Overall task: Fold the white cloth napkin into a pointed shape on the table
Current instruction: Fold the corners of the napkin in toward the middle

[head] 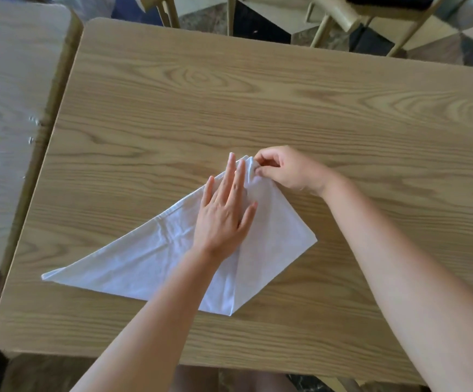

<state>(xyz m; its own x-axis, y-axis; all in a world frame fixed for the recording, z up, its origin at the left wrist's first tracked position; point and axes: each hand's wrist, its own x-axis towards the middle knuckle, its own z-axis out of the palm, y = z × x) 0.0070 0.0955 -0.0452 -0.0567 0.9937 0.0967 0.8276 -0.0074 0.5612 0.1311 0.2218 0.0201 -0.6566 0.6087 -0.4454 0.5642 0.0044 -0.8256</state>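
Observation:
The white cloth napkin (150,258) lies on the wooden table (258,103) as a triangle whose right corner is folded up to the top point, leaving a long tail stretching to the near left. My left hand (225,210) rests flat on the cloth's middle, fingers spread and pointing at the top tip. My right hand (283,169) pinches the folded corner at that top tip between thumb and fingers.
A second wooden table (11,94) stands close on the left with a narrow gap between. Chairs with pale legs (340,18) stand beyond the far edge. My knees show below the near edge.

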